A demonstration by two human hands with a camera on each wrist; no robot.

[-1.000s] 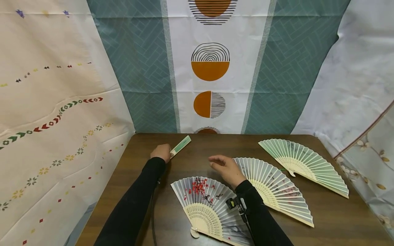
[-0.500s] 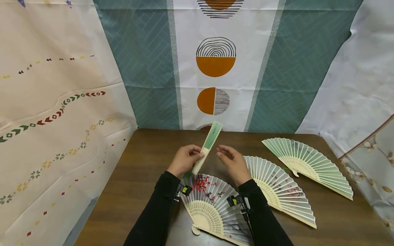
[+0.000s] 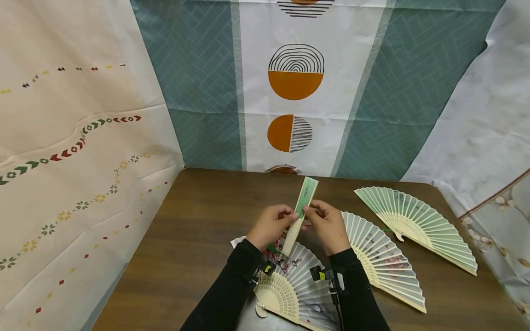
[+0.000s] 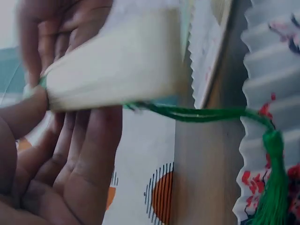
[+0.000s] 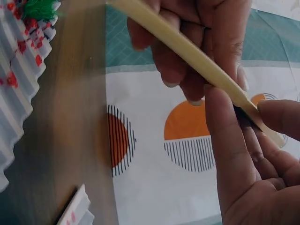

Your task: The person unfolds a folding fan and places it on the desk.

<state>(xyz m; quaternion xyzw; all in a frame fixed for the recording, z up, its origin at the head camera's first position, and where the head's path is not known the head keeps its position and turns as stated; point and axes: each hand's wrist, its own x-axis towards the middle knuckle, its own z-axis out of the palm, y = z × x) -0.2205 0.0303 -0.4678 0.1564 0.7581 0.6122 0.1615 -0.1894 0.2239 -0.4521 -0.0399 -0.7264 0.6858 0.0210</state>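
Observation:
A folded hand fan (image 3: 307, 192), pale wood with a green strip at its upper end, is held up at a tilt above the table. My left hand (image 3: 272, 225) pinches it near the middle. Just higher along it, my right hand (image 3: 330, 227) grips its other edge between thumb and fingers. From the fan's lower end a green cord runs to a green tassel (image 4: 274, 173), seen in the left wrist view. Under the hands lies an opened white fan with red blossoms (image 3: 300, 276), partly covered by the left hand and both sleeves.
An opened white fan with pinkish print (image 3: 383, 262) lies to the right of the hands. Beyond it, near the table's right edge, lies an opened green fan (image 3: 416, 225). Patterned cloths (image 3: 198, 92) hang behind and beside the brown table (image 3: 165, 257).
My left hand has lifted the folded fan from the table's back left and brought it rightward to the middle. My right hand, free before, has closed on it.

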